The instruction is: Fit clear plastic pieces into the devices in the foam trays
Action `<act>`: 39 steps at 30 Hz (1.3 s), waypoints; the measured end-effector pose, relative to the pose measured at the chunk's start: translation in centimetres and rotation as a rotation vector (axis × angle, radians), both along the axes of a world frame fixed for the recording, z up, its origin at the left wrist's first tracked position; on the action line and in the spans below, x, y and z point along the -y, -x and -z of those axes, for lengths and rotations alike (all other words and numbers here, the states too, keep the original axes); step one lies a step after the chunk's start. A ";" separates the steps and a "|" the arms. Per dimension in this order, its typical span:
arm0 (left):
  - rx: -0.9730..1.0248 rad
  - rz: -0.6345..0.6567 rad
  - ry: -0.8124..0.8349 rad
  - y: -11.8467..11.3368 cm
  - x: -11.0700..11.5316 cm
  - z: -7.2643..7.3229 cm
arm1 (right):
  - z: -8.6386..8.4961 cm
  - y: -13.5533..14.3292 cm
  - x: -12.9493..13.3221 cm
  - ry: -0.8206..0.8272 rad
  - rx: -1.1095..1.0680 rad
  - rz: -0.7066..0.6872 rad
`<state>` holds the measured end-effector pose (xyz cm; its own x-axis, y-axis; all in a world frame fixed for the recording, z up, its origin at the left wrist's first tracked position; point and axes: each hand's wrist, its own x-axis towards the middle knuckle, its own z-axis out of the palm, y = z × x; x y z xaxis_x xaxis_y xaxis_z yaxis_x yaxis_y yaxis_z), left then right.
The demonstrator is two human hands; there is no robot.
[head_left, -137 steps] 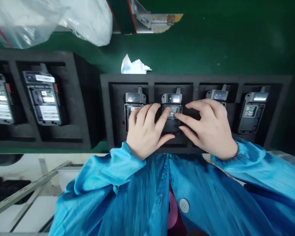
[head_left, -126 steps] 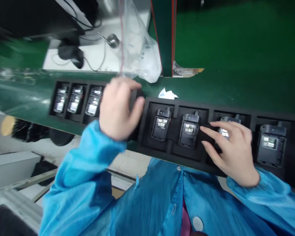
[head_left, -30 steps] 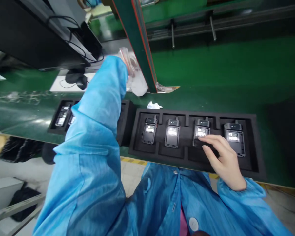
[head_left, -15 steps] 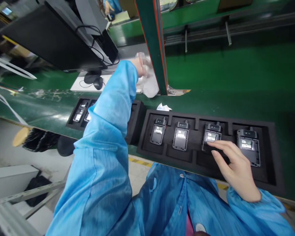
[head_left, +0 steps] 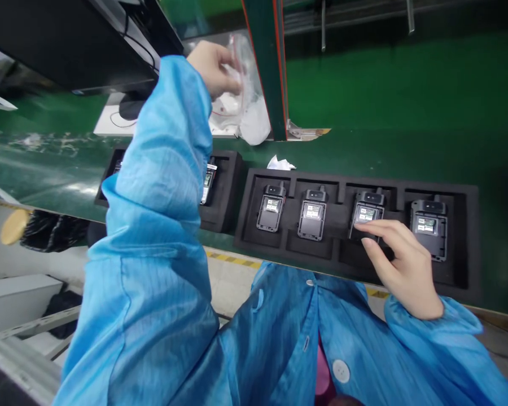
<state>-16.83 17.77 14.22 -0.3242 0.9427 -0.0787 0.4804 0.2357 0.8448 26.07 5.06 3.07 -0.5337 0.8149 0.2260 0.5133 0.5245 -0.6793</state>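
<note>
My left hand [head_left: 211, 67] is closed on a clear plastic bag [head_left: 243, 104]; my right hand [head_left: 400, 262], fingers spread, touches the third handheld radio [head_left: 366, 217] in the foam tray [head_left: 342, 180].

Electronics factory assembly line. A long green conveyor belt [head_left: 385, 107] carries black foam trays [head_left: 469, 237] with identical handheld devices [head_left: 312, 213] slotted in a row, the worker wears a blue anti-static smock [head_left: 165, 225], and a monitor [head_left: 55, 39] with cables sits at the station.
</note>
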 end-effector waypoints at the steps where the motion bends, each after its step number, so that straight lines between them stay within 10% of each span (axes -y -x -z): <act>1: -0.025 0.018 -0.029 -0.1 0.3 -0.3 | -0.1 0.1 0.0 -0.004 0.002 -0.001; 10: 0.347 0.002 -0.212 -1.8 8.4 -1.4 | -1.3 1.1 -0.7 -0.024 0.009 -0.018; 19: 1.339 -0.075 -0.159 -11.2 21.4 6.9 | -5.5 8.5 -0.8 0.085 -0.053 -0.244; 39: 1.271 -0.195 -0.255 -15.8 22.0 12.6 | -3.8 14.5 0.6 0.377 -0.135 -0.301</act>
